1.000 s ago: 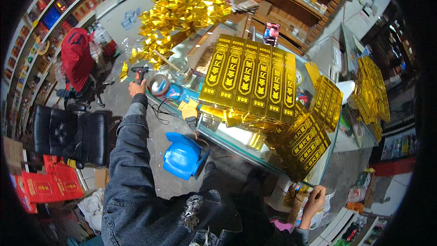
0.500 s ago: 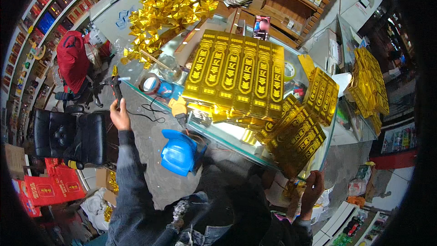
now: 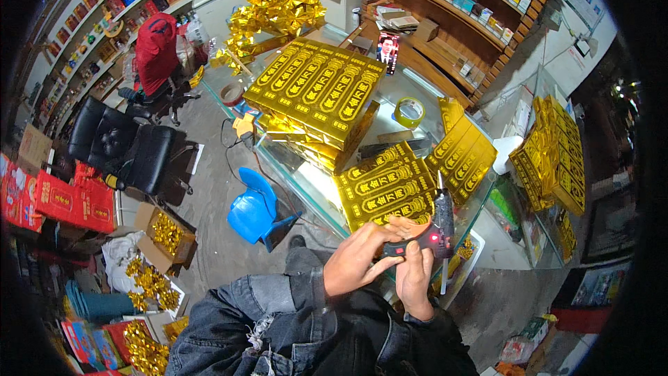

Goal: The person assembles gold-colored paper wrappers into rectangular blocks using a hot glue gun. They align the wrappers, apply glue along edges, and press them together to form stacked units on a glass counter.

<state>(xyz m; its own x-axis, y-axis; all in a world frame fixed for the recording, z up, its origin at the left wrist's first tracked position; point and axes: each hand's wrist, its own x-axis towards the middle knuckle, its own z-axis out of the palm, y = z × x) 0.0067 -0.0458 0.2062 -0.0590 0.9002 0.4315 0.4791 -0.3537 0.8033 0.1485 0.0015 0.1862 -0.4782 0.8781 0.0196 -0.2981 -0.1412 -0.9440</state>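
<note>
One black glue gun (image 3: pixel 443 221), red light (image 3: pixel 434 237) lit, white stick (image 3: pixel 444 277) protruding from its rear; held between your two hands. Your left hand (image 3: pixel 358 261), left of the gun's body, has its fingers (image 3: pixel 400 225) closed on the handle (image 3: pixel 398 248); your right hand (image 3: pixel 415 277), below the gun's handle, grips it too. Left of the gun's nozzle (image 3: pixel 440 181): gold cartons (image 3: pixel 384 188) on the glass bench (image 3: pixel 414 85). Farther beyond the gun: one tape roll (image 3: pixel 398 117).
</note>
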